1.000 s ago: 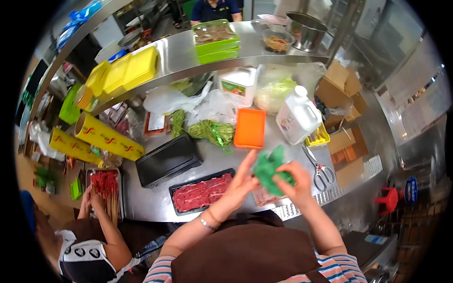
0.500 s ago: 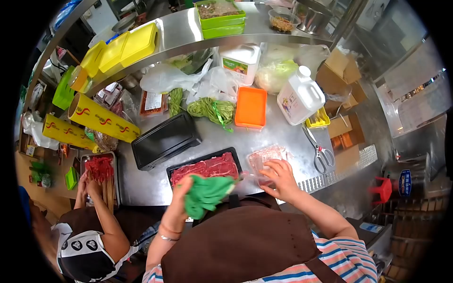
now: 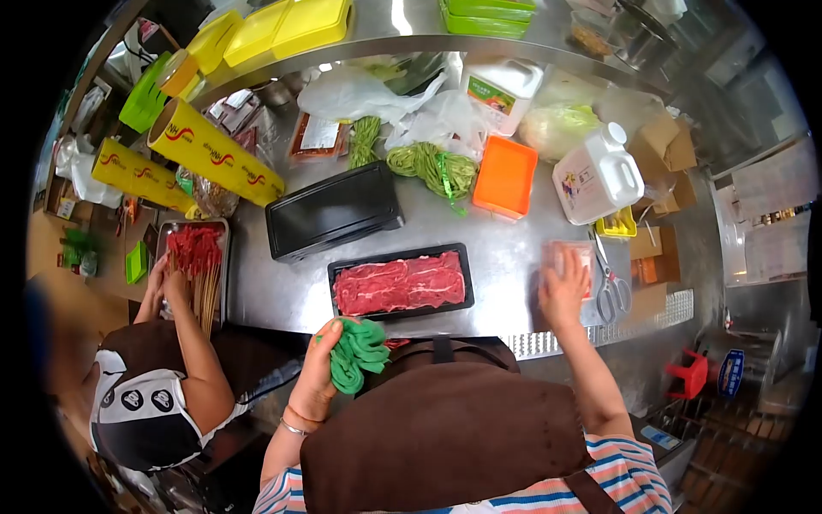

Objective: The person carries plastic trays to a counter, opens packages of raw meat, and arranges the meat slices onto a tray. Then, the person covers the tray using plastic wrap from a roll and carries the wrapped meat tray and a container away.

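Observation:
My left hand [image 3: 317, 368] is wrapped round a bunched green cloth [image 3: 356, 353] just off the table's front edge. Above it on the steel table [image 3: 505, 291] lies a black tray of sliced red meat [image 3: 399, 283]. My right hand [image 3: 563, 287], its fingers spread, rests on a flat clear packet [image 3: 585, 257] at the right of the table. Grey-handled scissors [image 3: 611, 291] lie just right of that packet. Behind the meat sits a black tray [image 3: 334, 211], bottom up.
An orange tray [image 3: 505, 176], green bundles [image 3: 432, 168], a white jug [image 3: 597, 176] and yellow rolls [image 3: 214, 154] stand farther back. At the left, a co-worker [image 3: 163, 377] handles skewers over a metal tray [image 3: 224, 265]. A steel shelf [image 3: 385, 50] spans the top.
The green cloth went from between both hands into my left hand, which moved down and left. My right hand moved right onto the clear packet, which now lies nearer the scissors. The view shifted.

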Demonstrator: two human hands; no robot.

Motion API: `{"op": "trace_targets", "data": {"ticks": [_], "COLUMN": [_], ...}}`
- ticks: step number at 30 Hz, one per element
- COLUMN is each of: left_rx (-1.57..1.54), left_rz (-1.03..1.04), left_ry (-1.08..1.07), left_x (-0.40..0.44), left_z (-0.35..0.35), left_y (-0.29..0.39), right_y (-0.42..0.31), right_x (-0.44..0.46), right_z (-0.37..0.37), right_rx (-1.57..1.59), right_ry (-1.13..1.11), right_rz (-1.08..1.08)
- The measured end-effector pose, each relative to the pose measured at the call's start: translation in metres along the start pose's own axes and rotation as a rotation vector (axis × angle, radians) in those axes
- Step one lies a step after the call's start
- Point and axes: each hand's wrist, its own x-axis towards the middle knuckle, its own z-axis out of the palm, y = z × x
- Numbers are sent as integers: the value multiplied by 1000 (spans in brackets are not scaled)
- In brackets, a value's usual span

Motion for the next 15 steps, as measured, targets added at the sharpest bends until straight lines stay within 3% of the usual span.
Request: {"op": "trace_targets", "data": {"ticks": [1,3,4,5,6,7,8,9,10,11,12,15], "left_rx": [-41,-120,-109,-56,-10,68,155,555,625,478,332,526], "left_rz": [24,28,18,50,81,89,-19,159,180,47,-88,13], "left_ry": [-12,-43,-146,-249,-261,-474,-501,-708,-803,-826,-848,-647], "left_x": [0,0,5,14,10,23,15,30,32,29,26,23], "left_z": [-4,11,18,27,66,74,96,101,108,110,111,66], "left_y": [-1,4,4,1,12,8,12,11,8,9,9,-9], "right_y": [-4,-24,-46,-68,-93,-115,-127,-127,-121,-109,-98,-62], "right_x": [-1,3,7,5,7,6,4,0,-3,-3,-7,-18], "right_z": [-7,-27,-43,-55,-71,-76,-77,-77,-78,-83,-83,-85], "right_rx": [2,533,845,1310,1691,1872,2048,2000,1935,1944,1892,1731], "right_ry": [-8,-98,-237,-553,-705,-674,-638,-613,-583,-592,-548,-480], "right_rz": [-1,31,-4,166,244,224,215,386,563,686,624,592]}}
